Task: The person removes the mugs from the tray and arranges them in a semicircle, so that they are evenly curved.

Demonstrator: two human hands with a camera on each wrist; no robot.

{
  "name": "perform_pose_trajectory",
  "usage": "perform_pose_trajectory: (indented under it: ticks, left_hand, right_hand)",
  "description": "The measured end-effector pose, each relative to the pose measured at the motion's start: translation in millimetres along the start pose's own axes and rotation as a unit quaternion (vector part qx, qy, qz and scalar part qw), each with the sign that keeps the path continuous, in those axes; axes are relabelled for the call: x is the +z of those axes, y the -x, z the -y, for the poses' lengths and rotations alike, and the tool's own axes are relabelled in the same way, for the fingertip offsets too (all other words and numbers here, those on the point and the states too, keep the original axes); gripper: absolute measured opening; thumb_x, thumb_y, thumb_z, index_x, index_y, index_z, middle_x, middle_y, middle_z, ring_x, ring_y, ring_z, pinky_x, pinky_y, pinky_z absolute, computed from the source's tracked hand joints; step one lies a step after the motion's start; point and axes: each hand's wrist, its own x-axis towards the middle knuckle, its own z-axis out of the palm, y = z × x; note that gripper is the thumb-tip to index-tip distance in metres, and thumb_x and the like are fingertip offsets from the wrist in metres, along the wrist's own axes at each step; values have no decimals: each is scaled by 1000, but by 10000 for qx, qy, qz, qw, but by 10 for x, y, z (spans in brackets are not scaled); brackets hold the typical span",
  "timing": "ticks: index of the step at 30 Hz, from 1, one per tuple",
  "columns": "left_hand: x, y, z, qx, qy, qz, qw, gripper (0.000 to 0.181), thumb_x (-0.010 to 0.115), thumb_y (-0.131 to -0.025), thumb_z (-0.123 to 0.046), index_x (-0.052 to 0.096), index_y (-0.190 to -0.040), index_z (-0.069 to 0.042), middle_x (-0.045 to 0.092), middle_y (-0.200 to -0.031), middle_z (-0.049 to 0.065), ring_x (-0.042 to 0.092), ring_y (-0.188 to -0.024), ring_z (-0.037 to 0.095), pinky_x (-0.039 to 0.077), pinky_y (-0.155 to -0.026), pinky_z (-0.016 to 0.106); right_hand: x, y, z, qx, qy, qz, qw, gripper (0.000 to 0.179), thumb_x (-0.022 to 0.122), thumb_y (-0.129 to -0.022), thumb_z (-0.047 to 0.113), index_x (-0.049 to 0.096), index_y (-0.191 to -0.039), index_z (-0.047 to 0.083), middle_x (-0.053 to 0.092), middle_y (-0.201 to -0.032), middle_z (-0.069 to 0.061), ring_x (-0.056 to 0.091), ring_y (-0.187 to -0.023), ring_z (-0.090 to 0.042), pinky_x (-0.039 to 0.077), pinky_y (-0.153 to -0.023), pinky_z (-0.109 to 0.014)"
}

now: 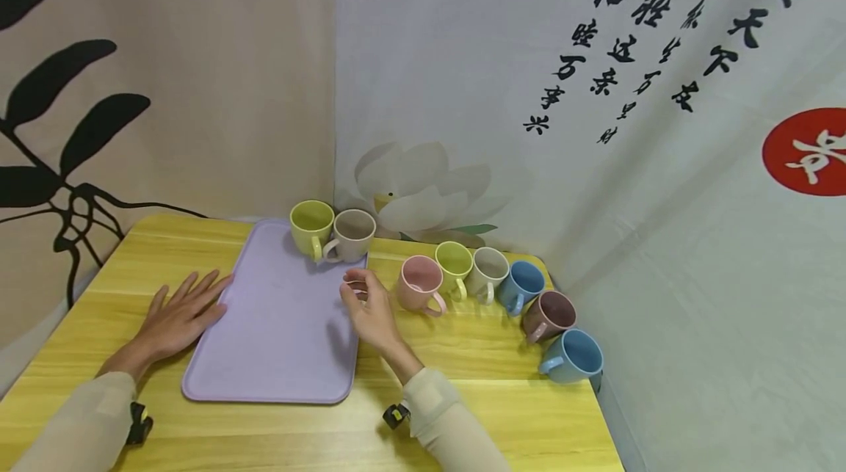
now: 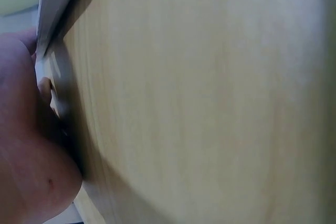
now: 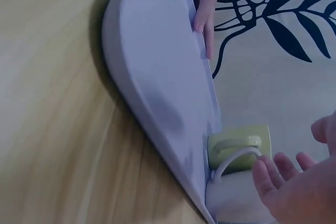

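A lilac tray (image 1: 277,332) lies on the wooden table. My left hand (image 1: 175,321) rests flat at its left side, fingers straight, fingertips touching the rim; the left wrist view shows the hand beside the tray's edge (image 2: 55,3). At the tray's far end stand a yellow-green mug (image 1: 305,237) and a greyish-beige mug (image 1: 357,246), side by side with handles toward me. Over the tray's right edge, my right hand (image 1: 371,310) hovers with loosely bent fingers and holds nothing. It is on the near side of the beige mug, left of a pink mug (image 1: 413,296).
Right of the tray, several mugs form a curved row: pink, yellow-green (image 1: 452,266), off-white (image 1: 482,277), blue (image 1: 515,288), mauve (image 1: 538,314) and another blue one (image 1: 568,362) near the table's right edge. A printed cloth (image 1: 463,75) hangs behind the table (image 1: 264,435).
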Motion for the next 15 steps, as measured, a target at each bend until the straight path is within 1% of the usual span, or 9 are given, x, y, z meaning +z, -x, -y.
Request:
perform_pose_trajectory:
  ticks: [3,5,9,12,15]
  left_hand:
    - [4,2,-1,-22,10,28,10000,68,38,-123,-48,19,-183,-21,9,-190,26,-7,-174,59,-20,-130,84]
    - [7,4,-2,-26,22,34,10000,68,39,-123,-48,19,-183,-21,9,-190,26,-7,-174,59,-20,-130,84]
    - [3,6,-9,-10,43,16,10000,68,39,-123,-47,20,-182,-20,9,-190,27,-7,-174,60,-20,-130,84]
    - [-3,3,-11,0,40,11,10000,68,39,-123,-47,20,-182,-20,9,-190,27,-6,-174,60,-20,-130,85]
    - [-2,-2,-3,5,16,5,10000,68,39,-123,-47,20,-182,-21,9,-190,26,-7,-174,60,-19,-130,85]
  right_hand:
    - [73,-39,6,19,57,138,9999,39,67,-111,20,65,-146,3,76,-142,-17,77,-127,-32,63,-108,-29]
    - [117,-62,17,17,94,210,9997,40,68,-111,20,64,-147,2,75,-143,-17,77,-128,-34,63,-109,-32]
    - [191,-116,49,39,116,339,9994,43,68,-112,21,61,-150,1,73,-146,-20,75,-133,-41,64,-113,-42]
    - [240,-168,69,132,94,469,9988,48,68,-113,23,58,-154,2,70,-152,-21,72,-138,-44,61,-117,-50]
    - [291,-221,72,180,94,514,9985,50,67,-113,24,58,-156,1,69,-155,-23,70,-141,-47,60,-119,-54]
